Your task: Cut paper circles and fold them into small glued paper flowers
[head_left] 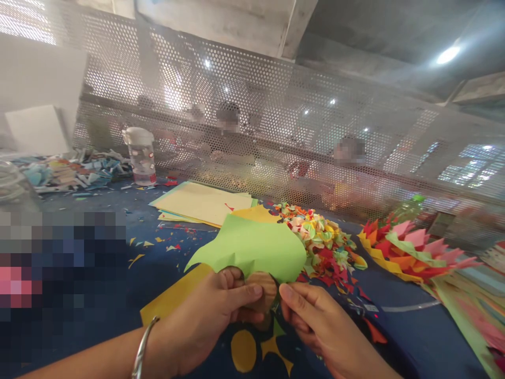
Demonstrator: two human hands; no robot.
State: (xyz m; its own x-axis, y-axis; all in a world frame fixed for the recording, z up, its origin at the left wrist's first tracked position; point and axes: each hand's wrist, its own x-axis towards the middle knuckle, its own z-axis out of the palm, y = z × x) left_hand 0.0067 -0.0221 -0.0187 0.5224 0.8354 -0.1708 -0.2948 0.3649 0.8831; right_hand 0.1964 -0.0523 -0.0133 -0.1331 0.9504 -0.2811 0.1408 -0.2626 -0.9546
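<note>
My left hand [209,316] grips a round wooden piece [263,290] with thumb and fingers closed round it, and a metal bangle circles that wrist. A light green sheet of paper [252,246] with a jagged cut edge rises from between both hands. My right hand [315,321] pinches the green sheet's lower edge beside the wooden piece. Under the hands lie a yellow sheet [173,297] and yellow cut-outs [243,350] on the dark blue table [414,337].
A heap of small coloured paper scraps [323,242] lies just beyond the hands. Spiky cut papers [410,250] lie at the right, pale yellow sheets [205,202] behind, and a bottle [141,155] at the back left. A perforated metal screen [276,121] closes the table's far side, with people behind it.
</note>
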